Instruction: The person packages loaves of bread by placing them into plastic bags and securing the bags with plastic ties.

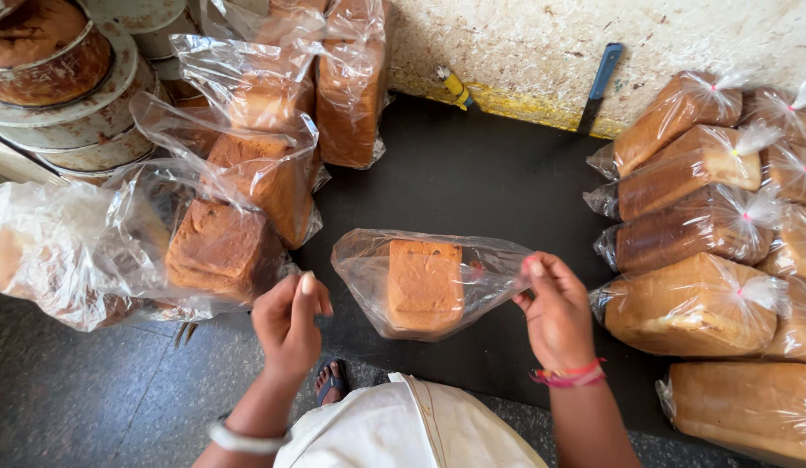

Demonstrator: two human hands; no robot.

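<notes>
A brown loaf of bread (425, 284) lies in a clear plastic bag (490, 269) on the black worktop (472, 182), right in front of me. My right hand (555, 312) pinches the open mouth of that bag at its right end. My left hand (288, 325) hovers just left of the bag with its fingers curled and the thumb up; nothing is in it and it does not touch the bag.
Several tied bagged loaves (689, 234) are stacked at the right. Several loaves in open bags (247, 173) stand at the left and back. Round metal tins (65, 87) are piled at top left. A blue-handled knife (600, 87) and a yellow tool (455, 87) rest against the wall.
</notes>
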